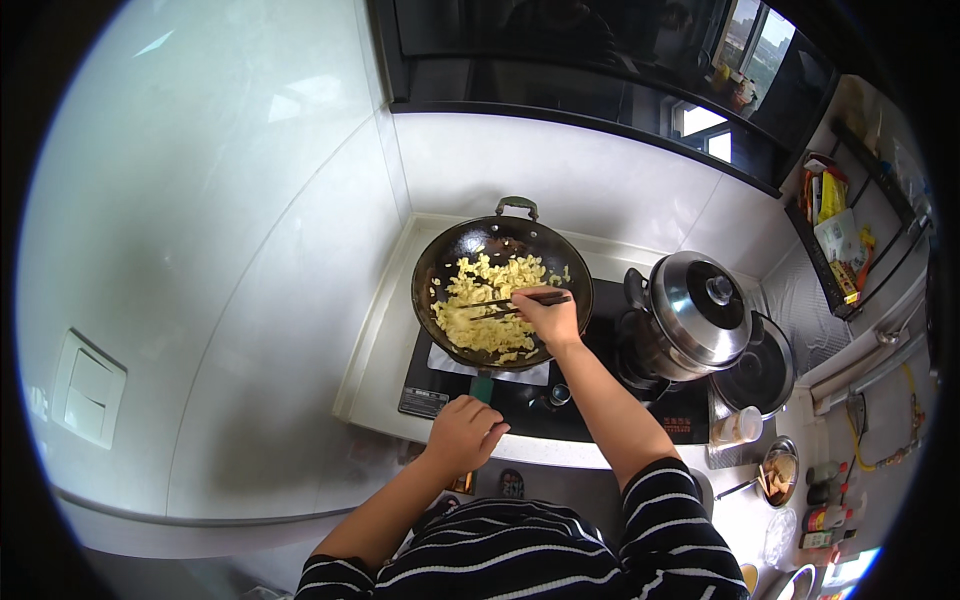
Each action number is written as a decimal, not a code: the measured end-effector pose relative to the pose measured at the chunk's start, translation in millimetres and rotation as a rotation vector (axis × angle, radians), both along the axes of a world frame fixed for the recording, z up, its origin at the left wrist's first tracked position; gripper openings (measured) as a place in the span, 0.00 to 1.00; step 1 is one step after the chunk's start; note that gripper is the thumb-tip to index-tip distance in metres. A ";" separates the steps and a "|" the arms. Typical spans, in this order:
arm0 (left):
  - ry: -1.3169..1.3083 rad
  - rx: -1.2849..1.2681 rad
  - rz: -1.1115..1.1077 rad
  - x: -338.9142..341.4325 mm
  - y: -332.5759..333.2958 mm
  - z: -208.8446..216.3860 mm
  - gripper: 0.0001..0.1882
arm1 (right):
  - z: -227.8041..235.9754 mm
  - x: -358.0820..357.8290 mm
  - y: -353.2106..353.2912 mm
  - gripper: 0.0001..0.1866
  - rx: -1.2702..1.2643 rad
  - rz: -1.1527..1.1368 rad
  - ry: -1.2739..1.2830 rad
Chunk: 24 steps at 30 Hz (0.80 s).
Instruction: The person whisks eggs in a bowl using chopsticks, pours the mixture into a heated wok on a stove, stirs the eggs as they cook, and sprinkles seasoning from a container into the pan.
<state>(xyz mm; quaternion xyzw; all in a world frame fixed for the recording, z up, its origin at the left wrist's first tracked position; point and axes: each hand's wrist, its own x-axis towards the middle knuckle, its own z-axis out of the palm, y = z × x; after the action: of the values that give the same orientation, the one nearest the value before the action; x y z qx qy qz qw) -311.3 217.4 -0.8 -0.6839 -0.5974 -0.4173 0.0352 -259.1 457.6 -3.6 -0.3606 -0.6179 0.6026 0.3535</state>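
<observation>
Yellow scrambled eggs (510, 272) lie broken into small pieces across a dark wok (565, 245) on the stove. My right hand (548, 316) reaches over the wok, closed around a pair of dark chopsticks (488, 304). Their tips are among the egg pieces at the left of the pan. My left hand (465, 433) is closed at the near end of the wok's green handle (482, 387), with the thumb toward the right. The hand hides the rest of that handle. A second, looped handle (517, 206) sticks up at the wok's far rim.
A lidded steel pot (700, 310) stands right of the wok on the black cooktop (520, 410). Behind it are a dark pan (765, 372) and a clear jar (738, 428). Bottles (825, 515) line the right counter. A wall rises close on the left; a dark cabinet (560, 95) hangs above.
</observation>
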 end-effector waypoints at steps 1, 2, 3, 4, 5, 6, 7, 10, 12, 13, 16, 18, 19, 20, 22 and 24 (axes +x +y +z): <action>0.007 -0.006 0.007 0.8 -0.3 -1.3 0.09 | -2.4 -5.4 -4.5 0.08 -0.013 0.040 -0.009; 0.005 -0.008 0.002 1.2 0.2 -0.6 0.09 | -6.1 -9.3 -6.1 0.07 -0.023 0.076 -0.015; 0.004 -0.010 -0.003 1.7 0.4 0.6 0.09 | -16.5 -10.5 -6.6 0.07 -0.024 0.098 -0.040; 0.003 -0.012 -0.008 2.3 0.8 1.5 0.09 | -21.8 -7.8 0.1 0.08 0.020 0.032 -0.085; -0.001 -0.005 -0.009 1.3 0.9 2.3 0.09 | -24.7 -3.7 10.4 0.08 0.066 -0.030 -0.127; -0.009 0.001 -0.008 2.0 0.8 2.4 0.09 | -26.5 2.8 21.7 0.09 0.112 -0.089 -0.173; -0.016 0.007 -0.007 2.8 0.7 2.6 0.09 | -25.4 10.9 38.8 0.09 0.253 -0.230 -0.249; -0.022 -0.003 0.003 3.0 0.5 3.1 0.09 | -4.6 43.2 72.2 0.10 0.415 -0.410 -0.255; -0.020 0.000 0.010 2.4 -0.4 1.1 0.09 | 18.2 56.2 71.0 0.08 0.512 -0.487 -0.380; -0.020 0.000 0.012 2.1 -1.1 0.0 0.09 | 27.2 57.4 61.8 0.09 0.502 -0.508 -0.445; -0.015 -0.006 -0.014 3.7 3.4 0.8 0.09 | -16.5 60.1 59.3 0.08 0.369 -0.290 -0.314; -0.014 -0.004 -0.002 1.8 1.1 0.0 0.09 | -12.4 43.0 32.8 0.08 0.204 -0.079 -0.197; -0.014 -0.004 0.001 1.1 0.7 -0.2 0.09 | -0.7 39.0 21.1 0.08 0.144 -0.003 -0.166; -0.012 -0.008 0.006 0.5 -0.2 0.5 0.10 | 17.5 35.0 5.3 0.08 0.081 0.075 -0.136; -0.005 -0.014 0.000 1.6 0.8 3.0 0.10 | 15.0 29.0 -4.8 0.09 0.070 0.179 -0.185; 0.002 -0.017 -0.005 1.1 1.6 2.0 0.10 | 8.7 24.6 -7.0 0.08 0.311 0.120 -0.278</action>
<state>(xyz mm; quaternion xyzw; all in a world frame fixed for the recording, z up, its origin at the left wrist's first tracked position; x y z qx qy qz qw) -310.2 219.0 1.2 -0.6860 -0.5992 -0.4116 0.0292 -234.5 450.6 5.2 -0.3439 -0.7666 0.4645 0.2800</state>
